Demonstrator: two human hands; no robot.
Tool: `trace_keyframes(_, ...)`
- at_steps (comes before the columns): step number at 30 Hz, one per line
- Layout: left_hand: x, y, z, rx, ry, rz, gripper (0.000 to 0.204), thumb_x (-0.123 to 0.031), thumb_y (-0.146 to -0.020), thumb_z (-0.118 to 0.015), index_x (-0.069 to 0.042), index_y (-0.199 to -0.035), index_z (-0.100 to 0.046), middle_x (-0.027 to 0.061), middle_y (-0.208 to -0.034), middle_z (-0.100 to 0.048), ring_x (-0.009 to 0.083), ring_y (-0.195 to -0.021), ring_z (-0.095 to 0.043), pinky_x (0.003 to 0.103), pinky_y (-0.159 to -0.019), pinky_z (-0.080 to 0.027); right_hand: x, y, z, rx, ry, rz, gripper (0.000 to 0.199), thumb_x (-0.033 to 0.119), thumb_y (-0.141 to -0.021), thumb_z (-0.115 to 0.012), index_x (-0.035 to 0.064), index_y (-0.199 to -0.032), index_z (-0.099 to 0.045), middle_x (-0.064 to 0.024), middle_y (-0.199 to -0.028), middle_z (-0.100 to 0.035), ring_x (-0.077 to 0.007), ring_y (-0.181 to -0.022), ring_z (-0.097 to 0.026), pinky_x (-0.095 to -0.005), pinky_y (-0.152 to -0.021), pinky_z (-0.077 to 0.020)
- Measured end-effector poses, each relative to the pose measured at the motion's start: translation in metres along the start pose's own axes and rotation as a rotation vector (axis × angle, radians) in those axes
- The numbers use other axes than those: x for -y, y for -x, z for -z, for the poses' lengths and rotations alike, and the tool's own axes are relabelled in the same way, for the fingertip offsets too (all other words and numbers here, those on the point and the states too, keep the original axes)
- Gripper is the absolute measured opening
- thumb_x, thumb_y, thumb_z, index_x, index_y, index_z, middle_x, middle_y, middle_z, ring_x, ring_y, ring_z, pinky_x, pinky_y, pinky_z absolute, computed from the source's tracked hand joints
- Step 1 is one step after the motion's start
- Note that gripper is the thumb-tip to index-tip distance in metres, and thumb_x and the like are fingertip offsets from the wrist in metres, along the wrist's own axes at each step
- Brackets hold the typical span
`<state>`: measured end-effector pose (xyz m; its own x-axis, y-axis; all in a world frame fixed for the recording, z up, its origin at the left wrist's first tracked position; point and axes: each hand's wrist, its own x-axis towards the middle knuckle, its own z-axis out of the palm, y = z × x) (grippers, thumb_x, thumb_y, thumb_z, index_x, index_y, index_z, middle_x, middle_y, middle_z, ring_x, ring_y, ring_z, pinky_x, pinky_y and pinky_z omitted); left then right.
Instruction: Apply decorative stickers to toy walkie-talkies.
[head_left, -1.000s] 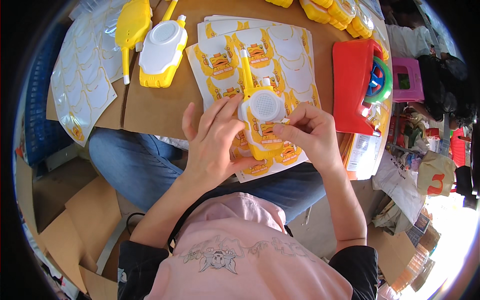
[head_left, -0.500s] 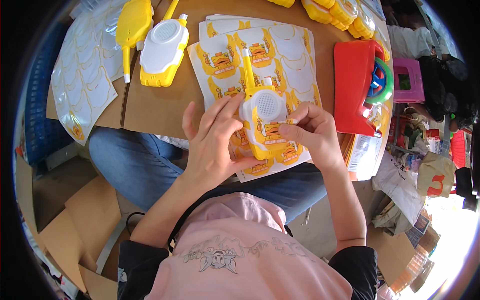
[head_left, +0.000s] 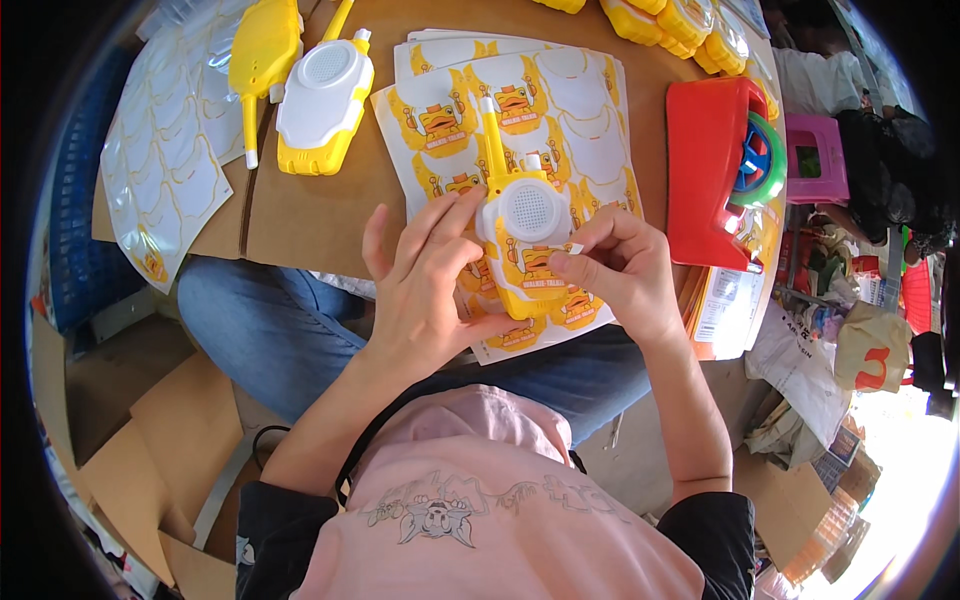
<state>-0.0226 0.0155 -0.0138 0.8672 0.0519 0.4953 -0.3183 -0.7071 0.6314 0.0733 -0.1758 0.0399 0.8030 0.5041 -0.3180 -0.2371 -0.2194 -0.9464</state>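
Observation:
A yellow and white toy walkie-talkie [head_left: 530,208] with a round speaker grille lies on a sheet of duck-picture stickers [head_left: 590,90], its antenna away from me. My left hand [head_left: 425,265] braces it, fingertips at its left edge and thumb by its bottom end. A duck sticker [head_left: 538,265] covers the lower part of its white face. Between thumb and index finger, my right hand [head_left: 625,265] pinches the sticker's upper right edge, which looks slightly lifted. How much of the sticker is stuck down I cannot tell.
Two more toy walkie-talkies, one face down [head_left: 265,50] and one face up [head_left: 325,100], lie far left beside a used sticker sheet [head_left: 165,180]. A red tape dispenser [head_left: 705,170] stands at right. Several yellow toys [head_left: 685,35] are piled at the far right of the cardboard-covered table [head_left: 310,220].
My right thumb and index finger have shifted very slightly left with the sticker's edge. The left hand keeps its place on the toy walkie-talkie.

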Motion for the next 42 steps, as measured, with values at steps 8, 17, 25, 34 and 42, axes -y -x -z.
trace_keyframes(8, 0.0015, 0.0, -0.0009, 0.001, -0.004, -0.008, 0.076, -0.036, -0.054, -0.088, -0.01, -0.108, -0.041, 0.0178, -0.137, -0.051, 0.0299, -0.127, -0.047, 0.057, -0.11, -0.012, 0.0003, -0.0008, -0.0011, -0.013, 0.007, -0.001, 0.019, 0.004, -0.08, -0.078, 0.0026, -0.081, -0.059, 0.0032, -0.074, -0.062, 0.0013, -0.063, -0.052, -0.0144, -0.056, -0.0391)
trace_keyframes(17, -0.0035, -0.0019, 0.0051, 0.117, -0.092, 0.036, 0.064, -0.042, -0.058, -0.083, -0.014, -0.105, -0.051, 0.0174, -0.138, -0.05, 0.0306, -0.127, -0.046, 0.056, -0.11, -0.012, -0.0004, 0.0003, -0.0017, -0.032, 0.052, 0.016, 0.018, 0.004, -0.08, -0.078, 0.0026, -0.081, -0.06, 0.0043, -0.074, -0.061, 0.0023, -0.061, -0.049, -0.0144, -0.054, -0.0366)
trace_keyframes(25, 0.0002, 0.0031, 0.0021, 0.092, -0.098, -0.018, 0.056, -0.046, -0.066, -0.076, -0.017, -0.108, -0.051, 0.0185, -0.14, -0.047, 0.0328, -0.128, -0.045, 0.058, -0.109, -0.011, 0.0, 0.0005, -0.0024, -0.033, 0.058, 0.018, 0.018, 0.004, -0.08, -0.078, 0.0023, -0.081, -0.06, 0.0053, -0.073, -0.059, 0.0029, -0.061, -0.048, -0.0141, -0.053, -0.0356)
trace_keyframes(34, 0.0015, 0.0034, 0.0032, 0.105, -0.102, -0.029, 0.055, -0.045, -0.068, -0.076, -0.017, -0.11, -0.052, 0.0191, -0.14, -0.047, 0.0336, -0.128, -0.045, 0.059, -0.108, -0.011, 0.0001, 0.0002, -0.0031, -0.045, 0.077, 0.027, 0.018, 0.005, -0.08, -0.078, 0.002, -0.08, -0.061, 0.0056, -0.073, -0.059, 0.0028, -0.06, -0.046, -0.0145, -0.053, -0.0346)
trace_keyframes(42, 0.0015, 0.0048, 0.0032, 0.109, -0.108, -0.031, 0.048, -0.046, -0.072, -0.072, -0.02, -0.109, -0.055, 0.0191, -0.141, -0.046, 0.0329, -0.128, -0.044, 0.058, -0.108, -0.011, 0.0019, 0.0002, -0.0047, -0.058, 0.093, 0.026, 0.017, 0.005, -0.08, -0.078, 0.0018, -0.08, -0.061, 0.0059, -0.073, -0.059, 0.0027, -0.061, -0.047, -0.0148, -0.054, -0.036)
